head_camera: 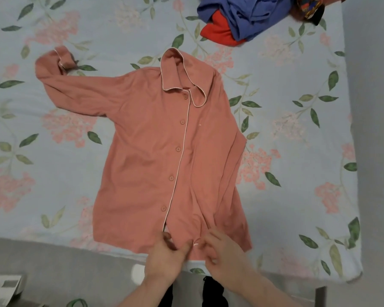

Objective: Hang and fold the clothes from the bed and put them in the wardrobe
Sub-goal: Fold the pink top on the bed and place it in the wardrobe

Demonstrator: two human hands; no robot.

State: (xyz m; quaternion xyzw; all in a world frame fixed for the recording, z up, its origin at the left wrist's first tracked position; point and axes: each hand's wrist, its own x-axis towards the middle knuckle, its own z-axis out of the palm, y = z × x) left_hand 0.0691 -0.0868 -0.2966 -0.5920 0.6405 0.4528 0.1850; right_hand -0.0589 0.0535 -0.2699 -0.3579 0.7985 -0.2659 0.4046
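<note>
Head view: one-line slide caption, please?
Both hands pinch the hem of a salmon-pink buttoned shirt spread on the floral bedsheet.

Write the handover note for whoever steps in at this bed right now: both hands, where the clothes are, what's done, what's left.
Left hand: pinching the bottom hem of the pink pyjama shirt near the button edge.
Right hand: gripping the same hem just to the right.
The shirt lies face up on the floral bedsheet, buttoned, one sleeve spread out to the left, the other lying along the right side of the body.
A blue garment and a red garment sit heaped at the far edge.
Done: shirt laid out. Left: fold it, handle the heap, stow everything; the wardrobe is out of view.
</note>
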